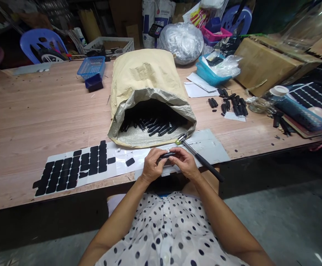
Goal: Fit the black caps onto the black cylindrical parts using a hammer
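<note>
Both left grip (152,164) and right grip (188,163) clamp one black piece (167,155) near one hammer (201,159)

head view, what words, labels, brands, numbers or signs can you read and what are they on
"丙烯": on the white sack at the back; its smaller line above is too small to read.
Red-and-yellow packet: markings too blurred to read.
I can read nothing else.

I'm in what looks like a workshop, for my long workbench (52,118) holds a hammer (205,161), an open sack (147,74) of black parts (154,129), rows of black pads (102,157) and a cardboard box (266,64).
</note>
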Motion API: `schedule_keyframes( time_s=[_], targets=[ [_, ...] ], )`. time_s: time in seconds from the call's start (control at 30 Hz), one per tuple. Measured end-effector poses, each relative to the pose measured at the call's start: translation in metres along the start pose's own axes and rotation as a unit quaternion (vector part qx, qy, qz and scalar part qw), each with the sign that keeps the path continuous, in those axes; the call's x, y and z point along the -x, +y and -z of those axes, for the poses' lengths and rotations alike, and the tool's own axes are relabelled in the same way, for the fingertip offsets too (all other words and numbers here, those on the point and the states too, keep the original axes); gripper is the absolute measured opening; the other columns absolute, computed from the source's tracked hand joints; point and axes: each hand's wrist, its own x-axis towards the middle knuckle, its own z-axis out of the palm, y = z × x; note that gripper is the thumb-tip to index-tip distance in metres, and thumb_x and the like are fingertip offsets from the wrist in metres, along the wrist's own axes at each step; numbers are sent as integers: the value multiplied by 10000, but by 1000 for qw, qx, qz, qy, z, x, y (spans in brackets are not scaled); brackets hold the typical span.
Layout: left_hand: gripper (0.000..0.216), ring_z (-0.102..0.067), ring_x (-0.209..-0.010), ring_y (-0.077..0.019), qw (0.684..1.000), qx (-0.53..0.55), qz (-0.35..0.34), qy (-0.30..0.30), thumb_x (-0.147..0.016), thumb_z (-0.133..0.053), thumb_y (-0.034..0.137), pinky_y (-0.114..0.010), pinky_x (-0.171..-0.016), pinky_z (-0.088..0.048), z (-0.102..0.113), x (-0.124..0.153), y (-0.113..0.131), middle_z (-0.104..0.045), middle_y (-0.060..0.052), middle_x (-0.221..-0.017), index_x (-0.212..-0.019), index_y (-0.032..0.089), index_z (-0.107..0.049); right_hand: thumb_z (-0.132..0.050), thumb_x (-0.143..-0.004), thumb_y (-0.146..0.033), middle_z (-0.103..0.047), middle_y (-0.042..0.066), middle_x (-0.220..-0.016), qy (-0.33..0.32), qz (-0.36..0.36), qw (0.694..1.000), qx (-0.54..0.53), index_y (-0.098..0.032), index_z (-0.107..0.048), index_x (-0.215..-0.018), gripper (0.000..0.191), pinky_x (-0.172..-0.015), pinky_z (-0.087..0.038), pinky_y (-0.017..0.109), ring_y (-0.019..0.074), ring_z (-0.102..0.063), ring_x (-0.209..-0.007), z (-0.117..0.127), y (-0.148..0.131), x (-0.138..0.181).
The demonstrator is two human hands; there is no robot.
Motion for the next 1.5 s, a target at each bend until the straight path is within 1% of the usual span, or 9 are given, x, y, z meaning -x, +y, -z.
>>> schedule_keyframes(
  time_s=[0.37, 0.63, 0.8, 0.97, 1.13, 1.27, 1.33, 1.43, 1.5],
  targets=[
    [128, -678, -850, -208, 999, 11, 24, -22, -905, -627, 224, -358, -779, -582, 1, 0, 6, -735, -64, -902, -985, 209, -727, -724, -825, -576, -644, 21, -870, -52, 18, 998, 40, -234, -674, -938, 364, -717, -559, 308, 159, -610, -774, 2, -8, 4],
    [100, -677, -794, -198, 1000, 26, 10, -13, -907, -628, 217, -341, -729, -581, -1, 0, 6, -734, -54, -832, -912, 201, -727, -680, -878, -487, -667, 17, -849, -40, 55, 992, 102, -230, -679, -909, 258, -726, -528, 301, 161, -613, -775, 3, -10, 9],
    [121, -693, -829, -207, 999, 30, 26, -16, -904, -629, 209, -354, -762, -592, 0, -1, 7, -748, -65, -877, -953, 203, -738, -703, -856, -512, -669, 25, -869, -26, 49, 995, 88, -240, -675, -939, 286, -723, -563, 307, 170, -637, -788, 1, -10, 10],
    [159, -707, -877, -212, 998, 45, 42, -12, -902, -629, 203, -370, -807, -601, -2, -1, 6, -762, -74, -949, -1002, 212, -752, -765, -794, -528, -679, 74, -1073, -21, 40, 996, 73, -251, -664, -1084, 414, -792, -608, 347, 209, -672, -939, 1, -7, 11],
    [174, -718, -909, -216, 996, 64, 55, -16, -901, -635, 220, -375, -846, -601, -1, -1, 5, -772, -73, -970, -1021, 217, -762, -786, -768, -536, -660, 87, -1132, -24, 31, 997, 61, -257, -639, -1139, 486, -727, -607, 327, 197, -666, -911, 3, -3, 9],
    [228, -734, -904, -213, 988, 108, 105, -30, -957, -573, 302, -346, -839, -599, 1, -5, 2, -786, -76, -984, -1015, 198, -768, -781, -783, -521, -642, 48, -989, -34, 37, 998, 49, -263, -623, -1174, 495, -692, -588, 309, 164, -640, -808, 5, -2, 8],
    [282, -732, -822, -202, 979, 131, 148, -37, -977, -539, 349, -326, -782, -598, 3, -6, 4, -786, -62, -909, -1004, 190, -770, -776, -788, -524, -631, 38, -946, -33, 37, 998, 45, -263, -618, -1182, 498, -688, -582, 307, 164, -635, -801, 6, -2, 7],
    [325, -689, -690, -179, 959, 177, 215, -46, -973, -548, 415, -297, -683, -573, 11, -4, 17, -754, -40, -769, -1022, 183, -770, -771, -785, -541, -643, 52, -992, -31, 38, 998, 42, -261, -615, -1179, 508, -700, -581, 313, 162, -637, -807, 6, -1, 7],
    [330, -683, -693, -180, 938, 229, 246, -84, -948, -591, 439, -291, -669, -560, 20, 3, 31, -755, -50, -784, -1043, 181, -773, -762, -788, -549, -651, 59, -1008, -29, 48, 997, 44, -256, -615, -1176, 507, -698, -575, 313, 160, -635, -801, 7, 0, 7]
  ],
)
